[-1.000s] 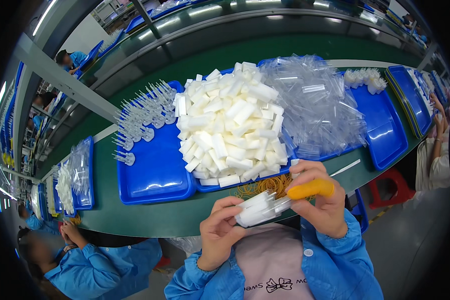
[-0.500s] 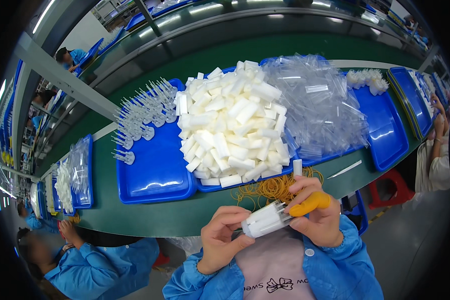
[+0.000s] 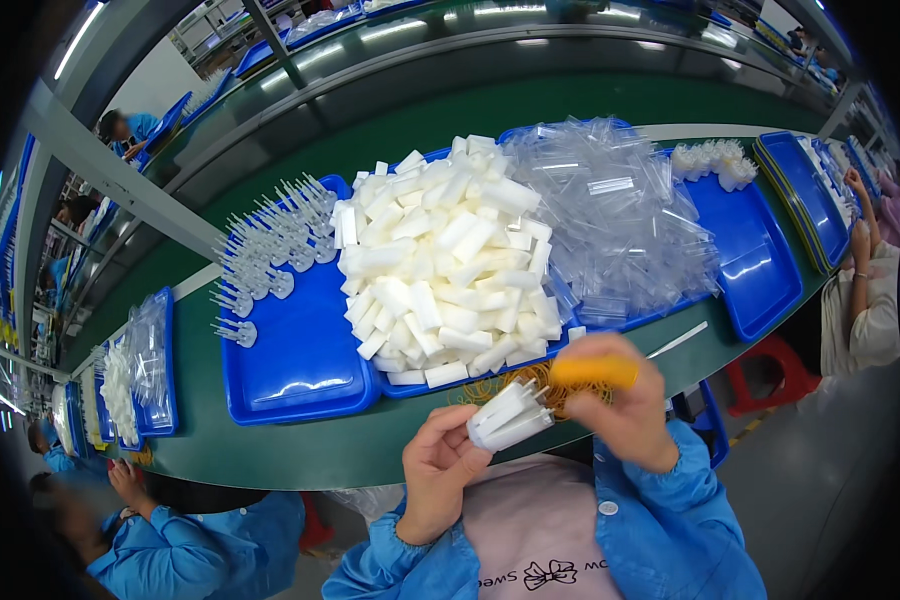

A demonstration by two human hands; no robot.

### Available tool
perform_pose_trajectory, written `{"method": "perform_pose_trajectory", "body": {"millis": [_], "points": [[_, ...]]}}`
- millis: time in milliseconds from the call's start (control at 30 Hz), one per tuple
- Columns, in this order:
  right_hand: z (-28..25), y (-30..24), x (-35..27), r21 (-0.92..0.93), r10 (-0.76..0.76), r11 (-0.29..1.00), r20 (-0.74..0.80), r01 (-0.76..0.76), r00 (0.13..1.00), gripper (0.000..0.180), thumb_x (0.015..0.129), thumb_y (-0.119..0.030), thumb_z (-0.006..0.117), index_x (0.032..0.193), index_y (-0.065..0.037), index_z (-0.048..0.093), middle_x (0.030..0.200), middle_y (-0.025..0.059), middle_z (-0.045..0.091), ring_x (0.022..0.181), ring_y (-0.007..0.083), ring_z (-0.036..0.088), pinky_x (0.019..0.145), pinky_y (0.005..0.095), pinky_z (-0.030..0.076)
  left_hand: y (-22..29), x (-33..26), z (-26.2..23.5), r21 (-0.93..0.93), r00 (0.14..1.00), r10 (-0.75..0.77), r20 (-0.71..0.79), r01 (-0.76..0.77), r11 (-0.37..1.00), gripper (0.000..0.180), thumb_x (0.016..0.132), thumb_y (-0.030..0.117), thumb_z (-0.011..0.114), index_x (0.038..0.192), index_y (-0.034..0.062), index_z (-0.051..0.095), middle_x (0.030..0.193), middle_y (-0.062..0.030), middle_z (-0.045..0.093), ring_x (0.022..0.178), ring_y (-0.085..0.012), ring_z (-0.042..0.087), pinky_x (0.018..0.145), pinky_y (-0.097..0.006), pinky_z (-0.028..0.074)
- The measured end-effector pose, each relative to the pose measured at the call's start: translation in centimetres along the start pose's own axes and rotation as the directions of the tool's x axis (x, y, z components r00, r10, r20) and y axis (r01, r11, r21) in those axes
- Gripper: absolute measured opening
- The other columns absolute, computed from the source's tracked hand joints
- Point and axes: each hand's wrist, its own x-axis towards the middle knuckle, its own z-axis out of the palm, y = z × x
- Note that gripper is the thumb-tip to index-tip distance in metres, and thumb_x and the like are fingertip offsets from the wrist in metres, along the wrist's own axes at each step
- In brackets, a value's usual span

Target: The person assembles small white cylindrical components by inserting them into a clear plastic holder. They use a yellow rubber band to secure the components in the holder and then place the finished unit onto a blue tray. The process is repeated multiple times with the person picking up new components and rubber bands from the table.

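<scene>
My left hand (image 3: 438,470) is closed round the base of a clear plastic holder (image 3: 510,415) packed with white foam blocks. The holder lies tilted, its thin prongs pointing up and to the right. Just beyond the prong ends is my right hand (image 3: 615,400), smeared by motion, with an orange cover on one finger; whether it grips anything does not show. Beneath it lies a tangle of tan rubber bands (image 3: 490,387). A small white foam block (image 3: 576,333) sits by its fingertips.
White foam blocks (image 3: 450,260) overfill a blue tray, beside a heap of clear plastic pieces (image 3: 620,230). Pronged clear holders (image 3: 270,250) stand in the left blue tray (image 3: 295,360). A white strip (image 3: 678,340) lies at right. Co-workers sit on both sides.
My right hand has come away from the prong end of the holder and moved up, over the rubber bands. The left hand still holds the holder, now tilted more upward. The view has shifted slightly.
</scene>
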Motion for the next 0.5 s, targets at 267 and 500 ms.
{"method": "perform_pose_trajectory", "body": {"millis": [267,500], "points": [[-1.2,3.8,3.7,-0.877,-0.175,0.448,0.104,0.173,0.979,0.025,0.068,-0.015,0.070,0.093,-0.008,0.068,0.081,0.0054,0.057,0.080,0.0246,0.054,0.080,0.0388,0.037,0.1,-0.1,-0.3,-0.055,1.000,-0.005,-0.022,0.004,0.998,0.042,0.077,-0.009,0.064,0.117,-0.0025,0.053,0.114,-0.0089,0.051,0.109,-0.0216,0.055,0.094,-0.034,0.044],[-0.8,4.9,3.9,-0.894,-0.192,0.412,0.103,0.175,0.976,0.013,0.069,-0.012,0.066,0.081,-0.008,0.070,0.075,0.0051,0.057,0.079,0.0227,0.056,0.082,0.0395,0.037,0.1,-0.1,-0.1,-0.042,1.000,-0.005,-0.014,0.004,0.999,0.041,0.078,-0.008,0.064,0.117,-0.0021,0.054,0.114,-0.0087,0.051,0.108,-0.0212,0.055,0.094,-0.034,0.044]]}}
